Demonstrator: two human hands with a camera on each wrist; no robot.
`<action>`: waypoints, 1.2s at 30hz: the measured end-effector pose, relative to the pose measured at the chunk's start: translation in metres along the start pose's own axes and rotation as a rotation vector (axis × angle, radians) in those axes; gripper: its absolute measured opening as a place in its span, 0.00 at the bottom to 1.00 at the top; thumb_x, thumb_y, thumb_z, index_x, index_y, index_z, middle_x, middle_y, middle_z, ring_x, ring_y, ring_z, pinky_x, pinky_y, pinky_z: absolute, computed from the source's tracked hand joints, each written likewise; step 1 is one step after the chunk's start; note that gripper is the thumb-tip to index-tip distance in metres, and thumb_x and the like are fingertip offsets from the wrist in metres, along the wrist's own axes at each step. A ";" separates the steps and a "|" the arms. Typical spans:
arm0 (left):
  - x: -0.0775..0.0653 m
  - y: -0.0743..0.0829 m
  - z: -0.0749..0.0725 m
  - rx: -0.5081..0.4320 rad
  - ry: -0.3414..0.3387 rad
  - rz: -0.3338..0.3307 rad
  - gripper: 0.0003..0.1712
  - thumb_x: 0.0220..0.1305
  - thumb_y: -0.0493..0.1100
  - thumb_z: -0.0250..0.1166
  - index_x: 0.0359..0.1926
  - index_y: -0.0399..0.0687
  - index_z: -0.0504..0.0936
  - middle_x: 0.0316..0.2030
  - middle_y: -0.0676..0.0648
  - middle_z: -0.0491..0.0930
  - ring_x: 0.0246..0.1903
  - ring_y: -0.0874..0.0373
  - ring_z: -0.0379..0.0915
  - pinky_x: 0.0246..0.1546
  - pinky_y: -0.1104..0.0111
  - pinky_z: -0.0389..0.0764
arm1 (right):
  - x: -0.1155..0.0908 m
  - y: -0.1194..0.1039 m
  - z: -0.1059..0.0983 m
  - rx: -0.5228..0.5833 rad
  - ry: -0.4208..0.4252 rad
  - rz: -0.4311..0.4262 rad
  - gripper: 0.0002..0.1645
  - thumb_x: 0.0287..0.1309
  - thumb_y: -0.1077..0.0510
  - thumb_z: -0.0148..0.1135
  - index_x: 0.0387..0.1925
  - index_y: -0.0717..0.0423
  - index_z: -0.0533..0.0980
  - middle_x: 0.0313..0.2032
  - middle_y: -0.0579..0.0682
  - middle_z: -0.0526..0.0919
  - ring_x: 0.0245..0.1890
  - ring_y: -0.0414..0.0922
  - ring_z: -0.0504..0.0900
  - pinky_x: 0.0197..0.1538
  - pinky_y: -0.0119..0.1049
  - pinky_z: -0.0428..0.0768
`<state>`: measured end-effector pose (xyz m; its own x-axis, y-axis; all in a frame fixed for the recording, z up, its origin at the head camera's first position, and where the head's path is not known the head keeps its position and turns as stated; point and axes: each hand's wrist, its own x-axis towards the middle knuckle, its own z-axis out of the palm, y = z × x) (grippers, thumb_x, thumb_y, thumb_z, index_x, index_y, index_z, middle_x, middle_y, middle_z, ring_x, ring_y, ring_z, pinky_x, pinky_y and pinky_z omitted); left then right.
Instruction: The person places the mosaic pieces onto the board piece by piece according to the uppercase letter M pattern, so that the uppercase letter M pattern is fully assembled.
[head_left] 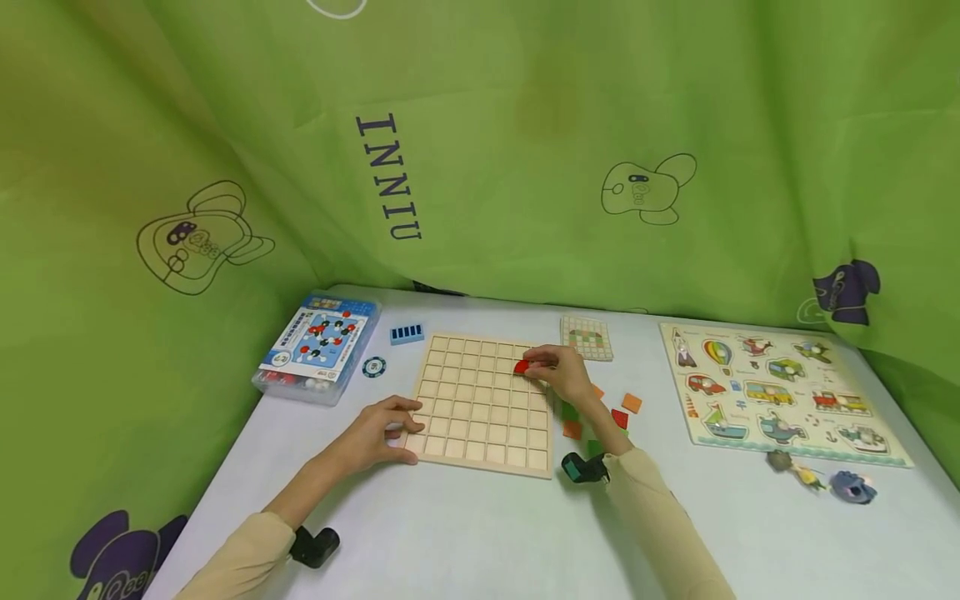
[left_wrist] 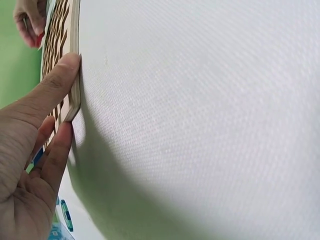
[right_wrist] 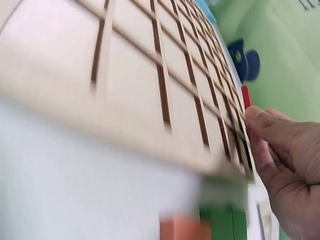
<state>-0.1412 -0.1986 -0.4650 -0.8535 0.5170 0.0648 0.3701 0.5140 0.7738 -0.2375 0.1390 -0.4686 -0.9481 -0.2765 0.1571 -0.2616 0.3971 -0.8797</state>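
A square wooden grid board (head_left: 480,408) lies flat on the white table. My left hand (head_left: 371,435) holds its near left corner; in the left wrist view the thumb (left_wrist: 60,75) lies along the near edge and the fingers bend against the left side. Over the board's far right part, my right hand (head_left: 567,373) pinches a small red tile (head_left: 521,367) between thumb and fingertips. The right wrist view shows this red tile (right_wrist: 246,97) held on edge, close over the grid. The grid's cells hold no tiles.
Loose tiles, orange (head_left: 632,403), red (head_left: 619,418) and green (head_left: 570,412), lie right of the board. A patterned card (head_left: 587,337) sits behind it. Farther right is a picture puzzle (head_left: 780,396) with small figures (head_left: 853,487) nearby. A boxed molecule kit (head_left: 318,346), blue block (head_left: 407,334) and round chip (head_left: 374,367) stand left.
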 end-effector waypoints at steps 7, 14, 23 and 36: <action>0.000 0.002 -0.001 -0.008 -0.007 -0.028 0.18 0.44 0.38 0.77 0.39 0.40 0.84 0.59 0.37 0.69 0.59 0.38 0.66 0.49 0.66 0.79 | 0.011 -0.016 0.033 0.037 -0.045 -0.061 0.15 0.51 0.72 0.67 0.43 0.70 0.80 0.38 0.62 0.85 0.37 0.53 0.84 0.39 0.35 0.83; -0.001 -0.002 0.000 -0.004 -0.011 -0.014 0.19 0.46 0.39 0.77 0.41 0.41 0.84 0.60 0.37 0.69 0.60 0.39 0.66 0.49 0.67 0.79 | 0.021 -0.025 0.065 0.030 -0.072 -0.096 0.15 0.50 0.71 0.68 0.43 0.70 0.81 0.37 0.60 0.85 0.35 0.51 0.84 0.37 0.33 0.83; -0.001 -0.006 -0.001 0.000 -0.006 0.020 0.21 0.47 0.39 0.76 0.44 0.39 0.84 0.60 0.38 0.69 0.60 0.40 0.66 0.49 0.67 0.79 | 0.028 -0.035 0.087 -0.012 -0.080 -0.131 0.15 0.49 0.72 0.69 0.41 0.70 0.81 0.37 0.60 0.85 0.34 0.51 0.84 0.38 0.33 0.83; -0.002 -0.007 0.000 -0.008 0.004 0.024 0.21 0.47 0.38 0.76 0.44 0.39 0.84 0.60 0.38 0.70 0.60 0.40 0.66 0.50 0.65 0.79 | 0.031 -0.037 0.096 -0.035 -0.101 -0.130 0.13 0.50 0.71 0.69 0.41 0.68 0.81 0.37 0.59 0.85 0.34 0.49 0.83 0.37 0.30 0.82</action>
<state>-0.1418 -0.2031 -0.4703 -0.8457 0.5267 0.0859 0.3879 0.4962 0.7767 -0.2400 0.0314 -0.4742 -0.8834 -0.4135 0.2207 -0.3883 0.3821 -0.8386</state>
